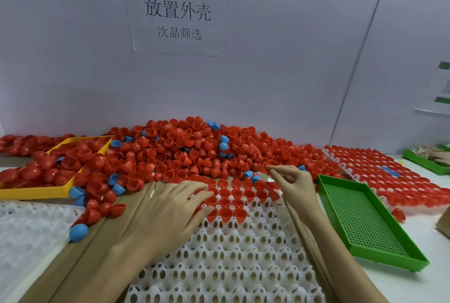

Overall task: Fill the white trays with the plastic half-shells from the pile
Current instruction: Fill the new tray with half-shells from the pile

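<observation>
White plastic comes first: the perforated white tray (231, 261) lies at the near edge of the tabletop, right in front of me, most of its cups bare. Only its far rows hold red half-shells (226, 199), seated open side up. A second white tray (26, 234) lies at the near left edge, its cups bare too, as far as I can see.

My left hand (170, 207) lies flat across the filled rows, fingers stretched out and slack, pressing or steadying shells in their cups; which one, I cannot tell. My right hand (292, 181) hangs above the tray's far right corner, thumb and fingertips pinched on what looks like a red shell, though the pile behind it makes the edge hard to read.

I judge I am early in filling this tray: a few rows done, many to go. The next move calls for dropping the pinched shell mouth-up into the nearest free cup, then reaching back to the pile.

The green mesh tray (365, 220) sits along the right edge. Beyond it a filled tray (389, 171) carries red shells and a few blue ones. The pile (185, 149) heaps against the far edge, red with scattered blue. The yellow tray (60, 188) at far left is half buried, and my forearms hide part of the near tray.
</observation>
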Action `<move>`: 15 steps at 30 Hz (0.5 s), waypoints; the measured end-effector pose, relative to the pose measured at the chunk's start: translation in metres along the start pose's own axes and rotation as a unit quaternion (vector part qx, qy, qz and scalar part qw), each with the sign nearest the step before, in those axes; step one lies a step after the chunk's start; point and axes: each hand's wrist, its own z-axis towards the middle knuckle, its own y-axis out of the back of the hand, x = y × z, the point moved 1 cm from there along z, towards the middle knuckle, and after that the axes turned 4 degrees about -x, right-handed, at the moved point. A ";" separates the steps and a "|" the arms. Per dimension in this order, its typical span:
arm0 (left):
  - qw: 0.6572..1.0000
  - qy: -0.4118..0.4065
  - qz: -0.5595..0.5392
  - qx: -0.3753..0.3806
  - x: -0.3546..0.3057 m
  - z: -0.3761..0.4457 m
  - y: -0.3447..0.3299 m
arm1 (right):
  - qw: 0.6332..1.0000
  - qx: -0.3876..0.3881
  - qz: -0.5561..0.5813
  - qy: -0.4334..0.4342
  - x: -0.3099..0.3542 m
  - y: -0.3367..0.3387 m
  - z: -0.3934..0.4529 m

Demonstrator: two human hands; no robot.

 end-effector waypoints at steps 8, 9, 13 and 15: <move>0.890 0.168 -0.424 0.006 -0.017 0.008 -0.007 | 0.976 0.194 0.103 0.001 0.048 -0.006 -0.042; 0.873 0.184 -0.451 0.016 -0.018 0.009 -0.010 | 0.973 0.213 0.086 0.015 0.053 -0.010 -0.046; 0.826 0.247 -0.507 0.018 -0.018 0.007 -0.021 | 0.962 0.258 0.067 0.052 0.063 -0.026 -0.056; 0.820 0.275 -0.502 0.007 -0.016 0.006 -0.024 | 0.959 0.271 0.053 0.060 0.066 -0.026 -0.057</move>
